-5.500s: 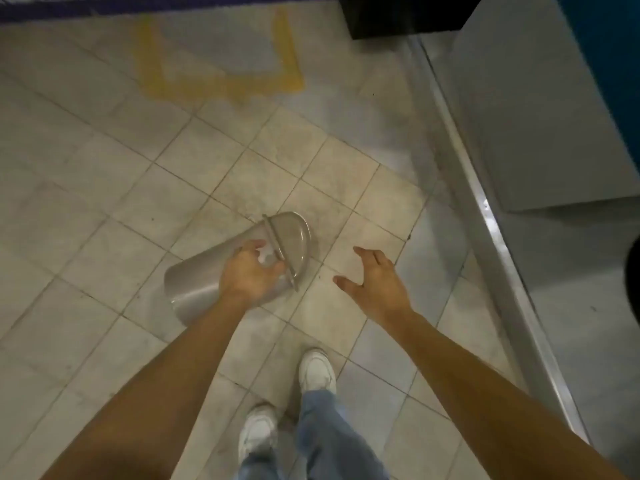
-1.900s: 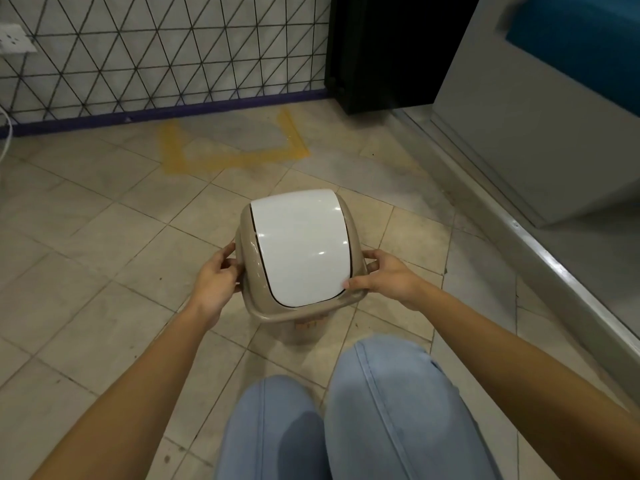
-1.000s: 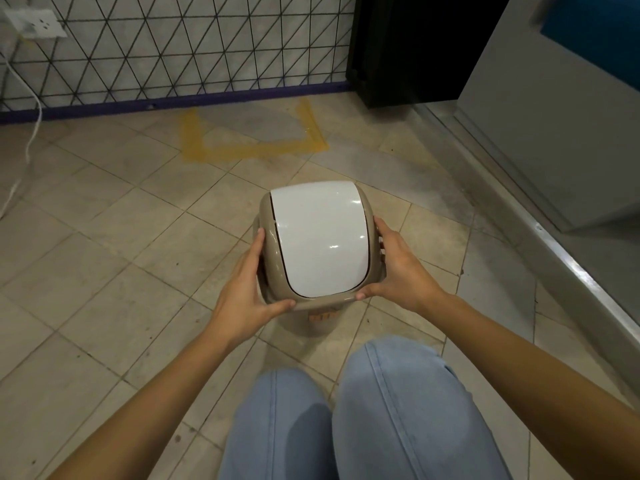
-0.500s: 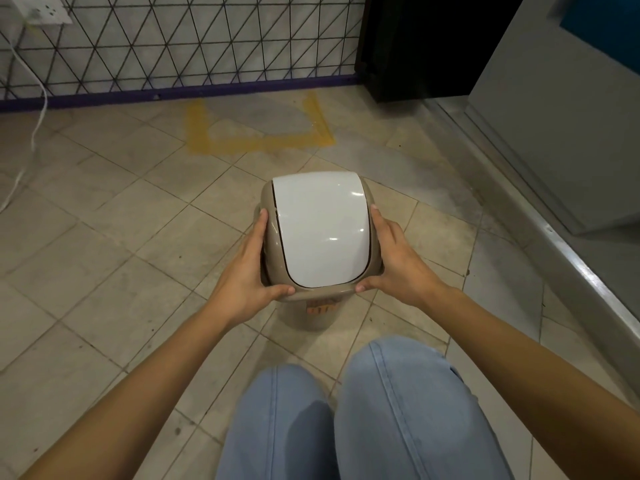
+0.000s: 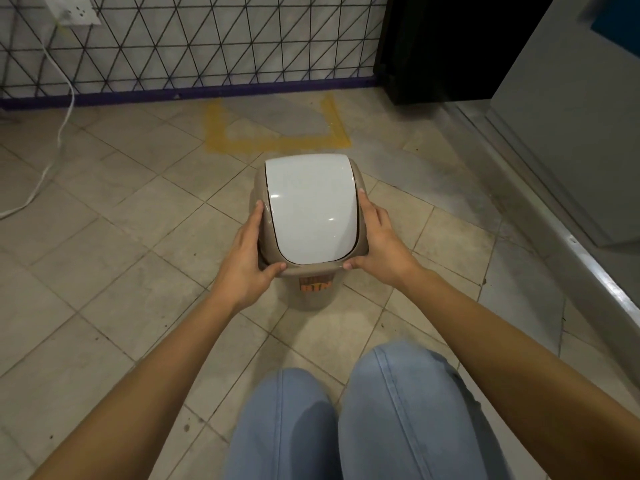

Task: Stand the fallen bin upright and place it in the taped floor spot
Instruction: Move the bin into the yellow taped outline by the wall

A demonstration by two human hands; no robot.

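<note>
The bin (image 5: 308,216) is upright: a beige body with a white swing lid and an orange label low on its near side. My left hand (image 5: 247,258) clasps its left rim and my right hand (image 5: 379,245) clasps its right rim. It sits just short of the yellow taped floor spot (image 5: 277,143), a three-sided outline open toward the wall. I cannot tell if the bin's base touches the floor.
A wall with a black triangle grid and purple skirting (image 5: 207,93) stands behind the taped spot. A black cabinet (image 5: 440,46) is at the back right, a grey raised ledge (image 5: 568,237) runs along the right. A white cable (image 5: 52,150) hangs from a socket at left. My knees (image 5: 346,410) are below.
The bin lay on its side with only my left hand on it; it is now upright between both hands. Over the last second it has moved closer to the taped spot.
</note>
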